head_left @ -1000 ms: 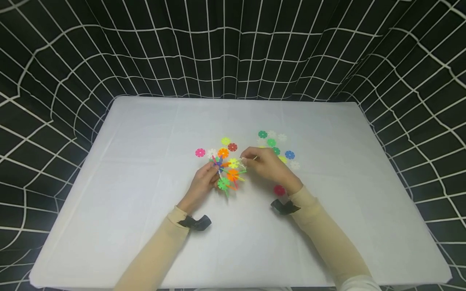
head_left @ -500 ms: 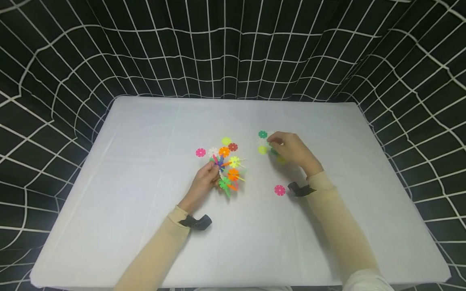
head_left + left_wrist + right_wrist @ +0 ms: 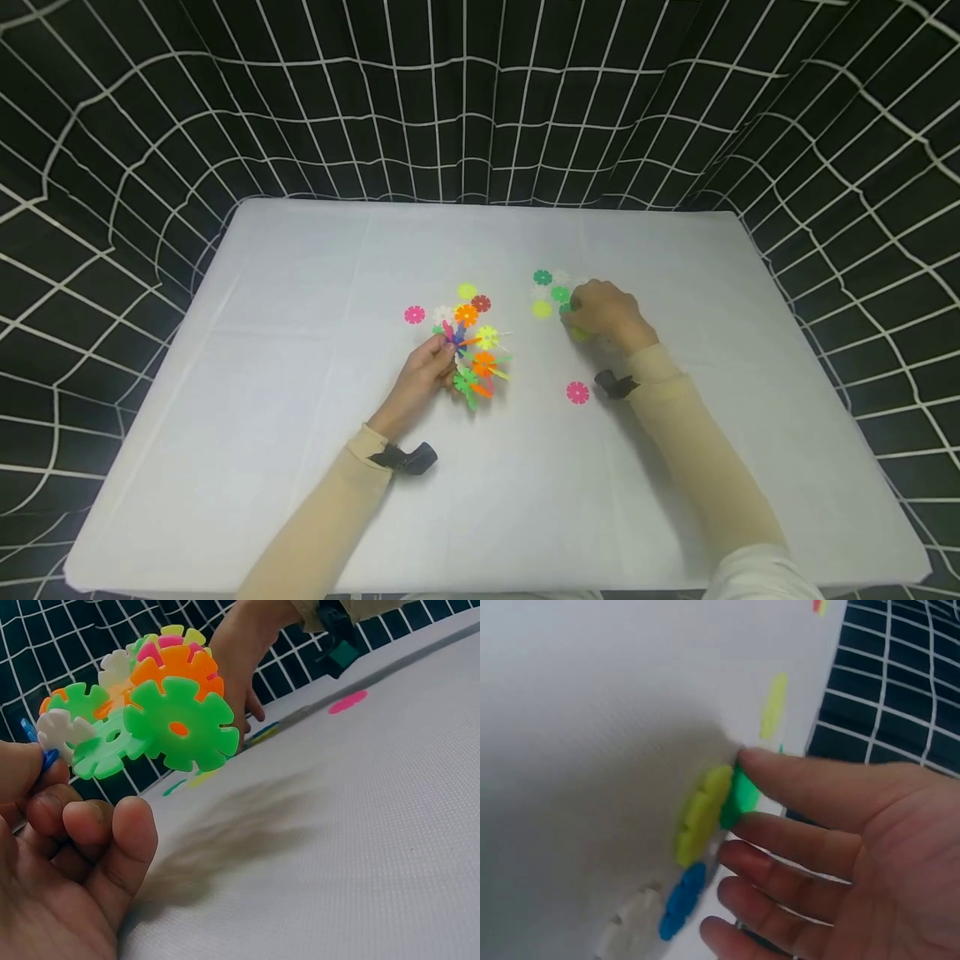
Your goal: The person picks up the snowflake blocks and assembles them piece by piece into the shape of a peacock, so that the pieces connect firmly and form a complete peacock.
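Note:
Between thumb and fingertips, my left hand point(image 3: 422, 375) pinches a cluster of interlocking plastic snowflake discs point(image 3: 180, 724) by a blue disc point(image 3: 49, 760). Green, orange, white, yellow and pink notched discs make up this cluster, held above the table. Over the loose discs at right, my right hand point(image 3: 606, 312) reaches down palm inward. In the right wrist view its thumb and index finger stand on either side of a green disc point(image 3: 741, 799) lying on the table. A yellow disc point(image 3: 705, 814), a blue disc point(image 3: 682, 900) and a white disc point(image 3: 632, 922) lie beside those fingertips.
Past the cluster lie a pink disc point(image 3: 415, 315), a dark red disc point(image 3: 481, 303), a yellow disc point(image 3: 467, 291) and others. Another pink disc point(image 3: 577, 392) lies near the right wrist. A black cloth with white grid lines point(image 3: 480, 100) surrounds the white table point(image 3: 300, 517).
My right hand has left a white disc on the cluster and moved right, to the loose discs, then slightly nearer along them. The left hand keeps its hold, almost still.

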The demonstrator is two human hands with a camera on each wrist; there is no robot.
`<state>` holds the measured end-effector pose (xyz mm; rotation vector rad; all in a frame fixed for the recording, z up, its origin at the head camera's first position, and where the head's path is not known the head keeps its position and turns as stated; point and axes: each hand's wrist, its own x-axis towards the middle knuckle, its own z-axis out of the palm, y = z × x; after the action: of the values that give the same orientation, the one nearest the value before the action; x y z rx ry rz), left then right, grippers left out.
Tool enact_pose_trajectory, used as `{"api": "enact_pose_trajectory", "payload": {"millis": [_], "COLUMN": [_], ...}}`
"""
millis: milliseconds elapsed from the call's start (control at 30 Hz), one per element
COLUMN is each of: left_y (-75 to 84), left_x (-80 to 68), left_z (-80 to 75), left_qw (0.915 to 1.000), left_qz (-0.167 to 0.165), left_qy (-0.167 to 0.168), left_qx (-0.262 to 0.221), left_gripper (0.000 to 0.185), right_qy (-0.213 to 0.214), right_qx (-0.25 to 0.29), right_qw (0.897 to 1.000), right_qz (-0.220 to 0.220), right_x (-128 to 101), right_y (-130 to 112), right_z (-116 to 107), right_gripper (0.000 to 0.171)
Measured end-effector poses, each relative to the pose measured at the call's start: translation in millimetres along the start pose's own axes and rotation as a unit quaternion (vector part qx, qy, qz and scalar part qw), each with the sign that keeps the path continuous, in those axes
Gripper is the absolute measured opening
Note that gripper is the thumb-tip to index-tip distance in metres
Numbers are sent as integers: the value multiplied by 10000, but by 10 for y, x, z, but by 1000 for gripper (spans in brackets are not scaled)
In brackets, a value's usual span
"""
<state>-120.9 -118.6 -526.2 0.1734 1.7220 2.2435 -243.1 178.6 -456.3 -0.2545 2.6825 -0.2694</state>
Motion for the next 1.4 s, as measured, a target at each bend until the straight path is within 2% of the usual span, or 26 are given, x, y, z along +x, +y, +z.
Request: {"api": "enact_pose_trajectory", "payload": {"millis": [133,233,300,400,500,667,800,967,1200,1400], "left_y": [7,7,4,5,10,17,10,2,-11,-3], "left_x": [3,3,4,5,5,0,1,-5,-4,-1], "left_z": [-5,-10,-13,-13,-6,7,13,18,7,-1], "left_qw": [9999,9999,10000,10000,9999,10000,10000,10000,9999,9997], "left_qz": [65,43,16,27,52,2,-18,-33,-11,-124], "left_qy": [-22,-22,-13,-22,-25,-5,-12,-6,-47,97], "left_qx": [86,92,89,85,92,62,65,69,107,167], "left_gripper": [25,25,25,25,24,23,24,25,27,24], "right_qy": [222,114,16,-16,155,309,365,353,275,318], "right_qx": [30,475,861,1461,1843,2251,2331,2218,2186,2169], "right_qw": [9997,9987,9955,9851,9724,9566,9458,9387,9377,9290], "right_qz": [-128,-171,-386,-909,-1424,-1826,-2233,-2616,-2688,-2982], "right_x": [11,9,-9,-62,-141,-307,-396,-407,-401,-395], "right_y": [-2,-11,-38,-127,-245,-456,-608,-704,-729,-772], "right_z": [57,70,57,17,-35,-96,-101,-43,32,61], "right_gripper": [37,35,32,29,29,24,15,14,15,16]}}
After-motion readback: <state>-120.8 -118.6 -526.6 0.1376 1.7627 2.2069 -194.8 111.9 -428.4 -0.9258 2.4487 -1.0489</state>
